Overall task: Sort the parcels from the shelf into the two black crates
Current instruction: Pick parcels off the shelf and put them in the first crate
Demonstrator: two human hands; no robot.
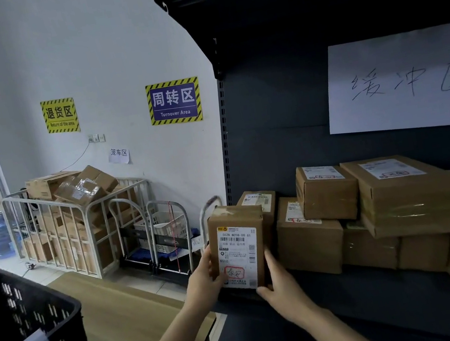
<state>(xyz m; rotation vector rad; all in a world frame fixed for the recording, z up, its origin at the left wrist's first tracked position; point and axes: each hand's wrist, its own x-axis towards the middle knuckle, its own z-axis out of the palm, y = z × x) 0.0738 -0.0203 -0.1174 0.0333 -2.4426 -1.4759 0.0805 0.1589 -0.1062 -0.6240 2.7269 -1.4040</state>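
- Both hands are on one brown parcel (238, 245), upright at the front left end of the shelf (358, 299), white label facing the camera.
- The left hand (203, 281) curls round the parcel's left edge, and the right hand (282, 285) clasps its lower right edge.
- Resting on the shelf or lifted just clear? Can't tell.
- More parcels (400, 194) sit stacked just to the right on the same shelf.
- A black crate (32, 306) stands low on the left, on the wooden table (115, 307), well apart from the held parcel.
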